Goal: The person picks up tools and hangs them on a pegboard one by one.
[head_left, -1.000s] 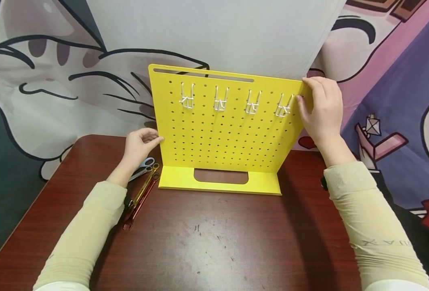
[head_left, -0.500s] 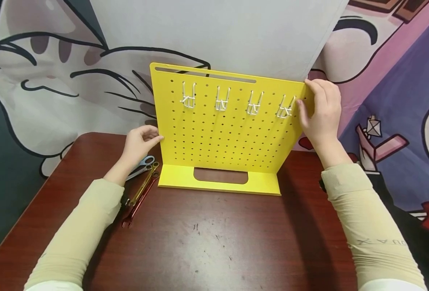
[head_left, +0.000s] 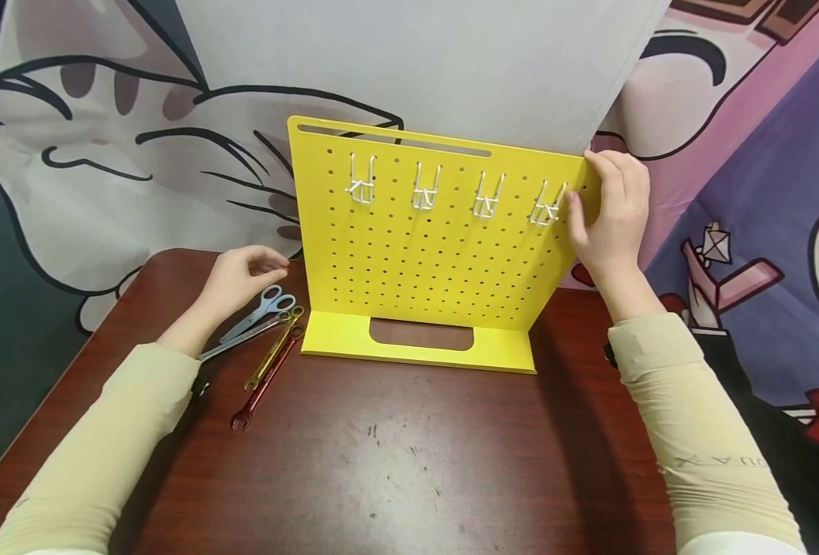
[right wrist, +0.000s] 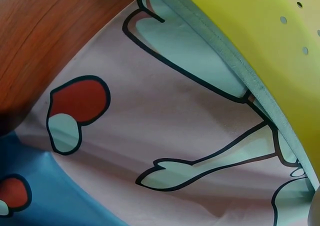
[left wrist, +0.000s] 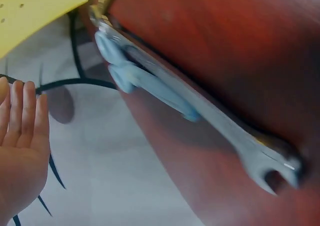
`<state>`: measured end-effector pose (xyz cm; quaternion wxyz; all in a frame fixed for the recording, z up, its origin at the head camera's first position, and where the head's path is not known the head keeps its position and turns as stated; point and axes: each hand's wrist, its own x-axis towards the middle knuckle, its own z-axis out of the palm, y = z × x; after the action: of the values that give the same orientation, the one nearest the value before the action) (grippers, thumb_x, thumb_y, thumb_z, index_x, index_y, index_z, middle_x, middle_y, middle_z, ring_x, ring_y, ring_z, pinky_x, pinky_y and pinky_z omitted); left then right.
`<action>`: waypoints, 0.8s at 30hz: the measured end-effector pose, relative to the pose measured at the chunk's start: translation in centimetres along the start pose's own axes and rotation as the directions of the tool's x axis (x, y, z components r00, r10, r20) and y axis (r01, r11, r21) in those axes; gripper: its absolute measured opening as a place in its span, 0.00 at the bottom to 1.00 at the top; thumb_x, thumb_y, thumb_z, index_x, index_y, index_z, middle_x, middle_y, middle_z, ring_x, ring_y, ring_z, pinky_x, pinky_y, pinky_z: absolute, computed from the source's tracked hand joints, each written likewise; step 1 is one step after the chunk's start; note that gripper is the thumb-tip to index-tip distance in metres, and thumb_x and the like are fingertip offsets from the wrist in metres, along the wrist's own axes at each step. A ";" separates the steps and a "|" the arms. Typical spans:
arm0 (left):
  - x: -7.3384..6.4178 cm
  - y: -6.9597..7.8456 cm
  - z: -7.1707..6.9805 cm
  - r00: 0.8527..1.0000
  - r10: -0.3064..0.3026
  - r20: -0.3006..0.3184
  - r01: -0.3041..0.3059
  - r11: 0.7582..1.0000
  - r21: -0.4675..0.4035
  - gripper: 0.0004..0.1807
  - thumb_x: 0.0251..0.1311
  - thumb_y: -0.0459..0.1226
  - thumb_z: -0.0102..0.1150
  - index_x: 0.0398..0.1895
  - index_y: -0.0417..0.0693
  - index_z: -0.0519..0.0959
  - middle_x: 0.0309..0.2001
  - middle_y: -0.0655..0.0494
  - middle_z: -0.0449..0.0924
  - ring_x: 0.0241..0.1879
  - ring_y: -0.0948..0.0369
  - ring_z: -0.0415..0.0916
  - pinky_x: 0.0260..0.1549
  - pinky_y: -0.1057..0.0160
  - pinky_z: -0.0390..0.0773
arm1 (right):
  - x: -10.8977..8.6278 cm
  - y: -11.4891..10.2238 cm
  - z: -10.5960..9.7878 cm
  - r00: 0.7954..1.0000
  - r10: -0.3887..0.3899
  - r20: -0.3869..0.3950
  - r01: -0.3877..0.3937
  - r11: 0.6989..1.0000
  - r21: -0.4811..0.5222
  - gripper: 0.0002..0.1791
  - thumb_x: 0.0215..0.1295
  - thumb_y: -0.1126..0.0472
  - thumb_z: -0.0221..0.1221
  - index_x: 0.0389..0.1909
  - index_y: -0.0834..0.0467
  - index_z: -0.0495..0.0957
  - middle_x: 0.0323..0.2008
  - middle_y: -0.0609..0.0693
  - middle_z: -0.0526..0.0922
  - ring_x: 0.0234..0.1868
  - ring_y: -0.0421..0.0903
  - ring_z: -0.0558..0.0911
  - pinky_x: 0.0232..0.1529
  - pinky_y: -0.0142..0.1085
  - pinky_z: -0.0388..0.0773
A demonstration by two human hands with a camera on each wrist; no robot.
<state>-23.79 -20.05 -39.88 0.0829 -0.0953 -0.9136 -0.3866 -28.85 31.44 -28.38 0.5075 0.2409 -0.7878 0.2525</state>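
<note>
A yellow pegboard stands upright on its own base on the table, with several white wire hooks along its upper part. My right hand grips its upper right edge, thumb on the front face and fingers curling over the edge. Apart from the board's left edge, my left hand is held above the table, fingers loosely bent around nothing. Below it lie light-blue scissors, a silver wrench, a gold wrench and a red wrench. The left wrist view shows the silver wrench beside the scissors.
The reddish-brown table spreads in front of the board's base. Printed cartoon cloth hangs behind and at the right, with a plain white panel behind the board. A dark shadow falls across the table's right side.
My left hand has let go of the board's left edge and moved left, uncovering more of the scissors and silver wrench. The right hand keeps its grip on the board.
</note>
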 end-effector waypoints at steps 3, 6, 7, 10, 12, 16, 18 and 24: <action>-0.6 -1.1 -0.3 1.000 -0.017 0.018 0.017 1.000 0.025 0.12 0.70 0.33 0.68 0.53 0.37 0.85 0.49 0.36 0.88 0.47 0.43 0.86 0.36 0.84 0.70 | 0.0 0.0 0.1 1.000 0.000 -0.003 0.000 1.000 0.001 0.25 0.67 0.56 0.59 0.61 0.66 0.79 0.56 0.68 0.80 0.63 0.67 0.75 0.75 0.51 0.66; -1.2 -2.3 -0.5 0.999 -0.031 0.040 0.029 0.998 0.048 0.13 0.70 0.33 0.68 0.53 0.36 0.85 0.48 0.35 0.88 0.47 0.43 0.86 0.36 0.85 0.69 | 0.0 0.1 0.1 1.000 -0.004 -0.009 0.004 1.000 0.005 0.26 0.67 0.55 0.59 0.61 0.65 0.80 0.55 0.68 0.81 0.62 0.66 0.75 0.74 0.51 0.67; -1.3 -2.7 -0.6 0.998 -0.036 0.047 0.034 0.998 0.054 0.13 0.69 0.33 0.69 0.53 0.35 0.85 0.48 0.35 0.88 0.47 0.43 0.86 0.36 0.85 0.69 | 0.0 0.1 0.2 1.000 -0.005 -0.010 0.005 1.000 0.005 0.26 0.68 0.54 0.59 0.61 0.65 0.80 0.56 0.68 0.81 0.62 0.66 0.75 0.74 0.51 0.67; -1.7 -3.7 -0.8 0.996 -0.052 0.069 0.047 0.996 0.073 0.13 0.69 0.33 0.69 0.53 0.35 0.84 0.47 0.35 0.88 0.46 0.43 0.85 0.36 0.84 0.70 | 0.0 0.2 0.2 1.000 -0.007 -0.009 0.007 1.000 0.003 0.26 0.68 0.53 0.58 0.61 0.65 0.80 0.56 0.68 0.81 0.62 0.66 0.75 0.73 0.50 0.67; -2.0 -4.3 -1.0 0.995 -0.061 0.083 0.054 0.995 0.085 0.14 0.68 0.33 0.70 0.52 0.34 0.85 0.47 0.36 0.88 0.45 0.44 0.86 0.36 0.82 0.70 | 0.1 0.2 0.2 1.000 -0.008 -0.008 0.008 1.000 0.002 0.26 0.68 0.53 0.58 0.61 0.65 0.80 0.56 0.68 0.81 0.62 0.65 0.75 0.73 0.50 0.67; -2.4 -5.3 -1.5 0.990 -0.076 0.121 0.064 0.993 0.099 0.14 0.67 0.33 0.71 0.51 0.33 0.85 0.45 0.35 0.88 0.44 0.45 0.86 0.35 0.79 0.73 | 0.1 0.2 0.2 1.000 -0.003 -0.004 0.003 1.000 0.007 0.26 0.68 0.53 0.59 0.61 0.65 0.80 0.56 0.67 0.81 0.62 0.65 0.75 0.73 0.50 0.67; -2.5 -5.7 -1.7 0.987 -0.082 0.139 0.068 0.992 0.105 0.14 0.67 0.33 0.71 0.50 0.32 0.85 0.44 0.35 0.88 0.43 0.46 0.86 0.34 0.78 0.74 | 0.1 0.2 0.1 1.000 -0.001 -0.002 0.001 1.000 0.009 0.26 0.68 0.53 0.59 0.61 0.65 0.80 0.56 0.68 0.81 0.62 0.65 0.75 0.73 0.50 0.67; -2.7 -6.7 -2.0 0.974 -0.110 0.196 0.089 0.989 0.116 0.16 0.67 0.34 0.71 0.51 0.31 0.84 0.44 0.34 0.88 0.42 0.50 0.85 0.34 0.75 0.76 | 0.1 0.2 0.0 1.000 0.004 0.009 -0.004 1.000 0.007 0.26 0.67 0.54 0.60 0.61 0.65 0.80 0.56 0.68 0.81 0.62 0.66 0.75 0.73 0.50 0.67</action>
<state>-22.66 -26.35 -43.75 -0.0249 -0.0836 -0.9402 -0.3291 -29.01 31.57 -28.30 0.5025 0.2423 -0.7898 0.2549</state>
